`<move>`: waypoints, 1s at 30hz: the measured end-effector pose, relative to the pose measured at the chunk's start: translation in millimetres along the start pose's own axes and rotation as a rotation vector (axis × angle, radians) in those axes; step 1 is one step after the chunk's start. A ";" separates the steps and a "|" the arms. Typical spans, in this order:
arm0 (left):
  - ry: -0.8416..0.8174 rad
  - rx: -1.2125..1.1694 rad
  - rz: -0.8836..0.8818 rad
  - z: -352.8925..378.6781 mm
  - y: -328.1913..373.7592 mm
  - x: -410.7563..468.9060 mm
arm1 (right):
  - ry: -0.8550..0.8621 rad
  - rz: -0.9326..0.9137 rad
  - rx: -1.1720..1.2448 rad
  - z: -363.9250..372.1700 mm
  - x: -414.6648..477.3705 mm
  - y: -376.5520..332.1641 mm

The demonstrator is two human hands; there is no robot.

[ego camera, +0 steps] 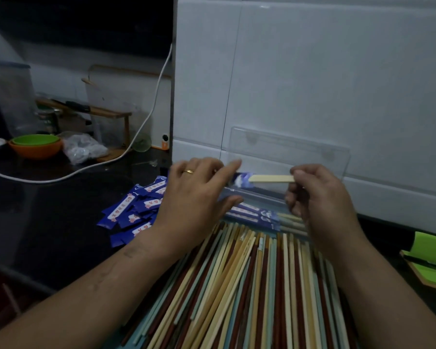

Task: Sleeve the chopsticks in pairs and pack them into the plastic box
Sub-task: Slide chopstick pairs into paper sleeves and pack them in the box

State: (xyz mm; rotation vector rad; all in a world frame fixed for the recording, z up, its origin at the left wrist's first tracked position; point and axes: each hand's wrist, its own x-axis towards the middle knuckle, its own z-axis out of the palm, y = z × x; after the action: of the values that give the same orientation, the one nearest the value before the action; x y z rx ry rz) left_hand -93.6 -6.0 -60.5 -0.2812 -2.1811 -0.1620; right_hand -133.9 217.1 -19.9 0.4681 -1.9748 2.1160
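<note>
While the right hand (317, 197) keeps its grip clamped, thumb against fingertips, on the bare end of the cream chopsticks (272, 178), the left hand (196, 192) pinches the blue sleeve (239, 179) at its mouth. The grips face each other so one can push as the other steadies. Sticks level, held in the air above the box, far ends inside the sleeve. Whether one stick or two shows between the hands, cannot tell. Step in hand, by my reading: sliding the pair home. Directly below, the plastic box (259, 197) lies against the tiled wall with its clear lid (287, 147) propped upright. That likely keeps the opening free for dropping each pair in. Sleeved pairs (252, 214) lie side by side in it, bare ends to the right. Loose chopsticks (249, 285), cream, brown and pale green, are fanned out just in front of the box, within easy reach of the right hand. Empty sleeves (139, 207) are heaped on the dark worktop (48, 222) to the left, on the side of the hand that takes them. With so many sticks unsleeved, the task looks far from done.
</note>
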 end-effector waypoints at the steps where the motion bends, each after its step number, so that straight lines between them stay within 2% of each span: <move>1: 0.046 0.006 -0.034 -1.5 -1.4 0.7 | 0.058 -0.029 0.017 -4.2 3.3 -0.9; 5: 0.131 -0.070 -0.136 -4.8 -5.1 1.2 | 0.291 -0.106 -0.060 -23.6 15.6 -2.8; 9: 0.108 -0.126 -0.170 1.5 -8.0 -2.1 | 0.403 -0.117 -0.358 -34.9 22.6 9.2; 15: 0.077 -0.151 -0.193 4.0 -7.3 -3.9 | 0.295 -0.072 -0.656 -31.1 21.4 17.4; 22: 0.028 -0.174 -0.184 6.5 -8.7 -4.9 | 0.163 -0.184 -1.047 -31.4 16.4 27.9; 27: 0.015 -0.200 -0.183 6.8 -8.4 -5.7 | 0.161 -0.242 -1.032 -31.4 13.4 29.1; 30: -0.012 -0.225 -0.187 6.0 -7.5 -5.7 | 0.181 -0.380 -0.976 -26.7 7.7 20.9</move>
State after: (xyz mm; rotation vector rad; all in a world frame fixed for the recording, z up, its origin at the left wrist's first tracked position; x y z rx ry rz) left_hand -97.0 -12.8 -68.8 -0.2032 -2.2017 -0.5137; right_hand -151.0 241.4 -37.8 0.3818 -2.2615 0.7807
